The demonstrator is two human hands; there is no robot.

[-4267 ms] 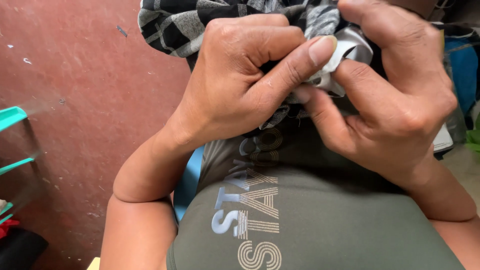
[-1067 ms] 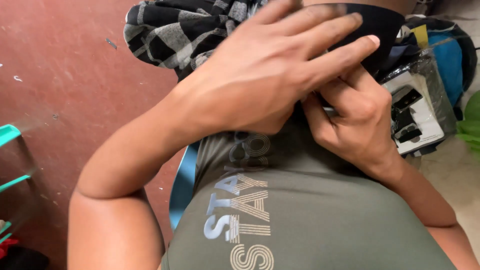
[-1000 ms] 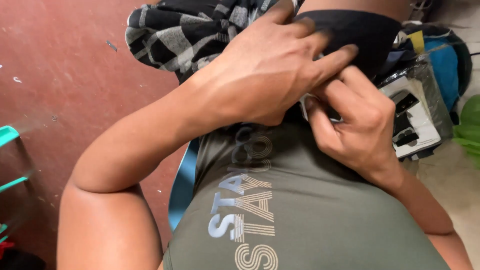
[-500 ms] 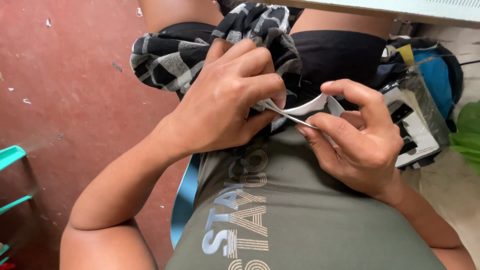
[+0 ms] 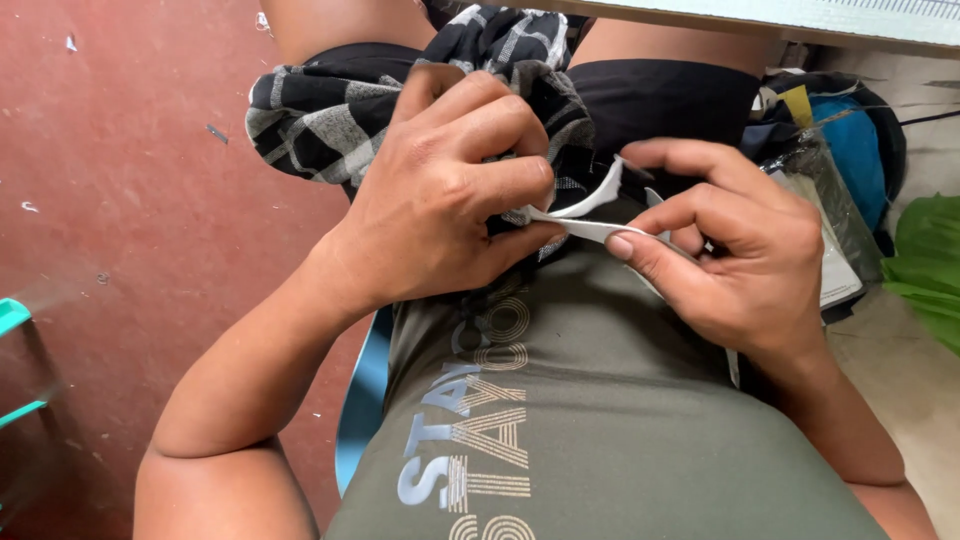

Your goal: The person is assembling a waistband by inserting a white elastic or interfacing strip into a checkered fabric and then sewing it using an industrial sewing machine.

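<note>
My left hand is closed on a bunched black-and-white checked cloth that lies across my lap. Its thumb and fingers pinch the cloth together with one end of a thin white strip. My right hand pinches the other end of that white strip between thumb and forefinger, just right of the left hand. Both hands sit close above my olive green shirt. What the strip is attached to is hidden under the fingers.
A red floor lies to the left. A blue seat edge shows under my left forearm. At the right are a blue bag, a clear plastic packet and something green. A pale table edge runs along the top.
A second ago my left hand lay flat over the right, covering it. It has since closed on the cloth, and the white strip now shows, stretched between both hands.
</note>
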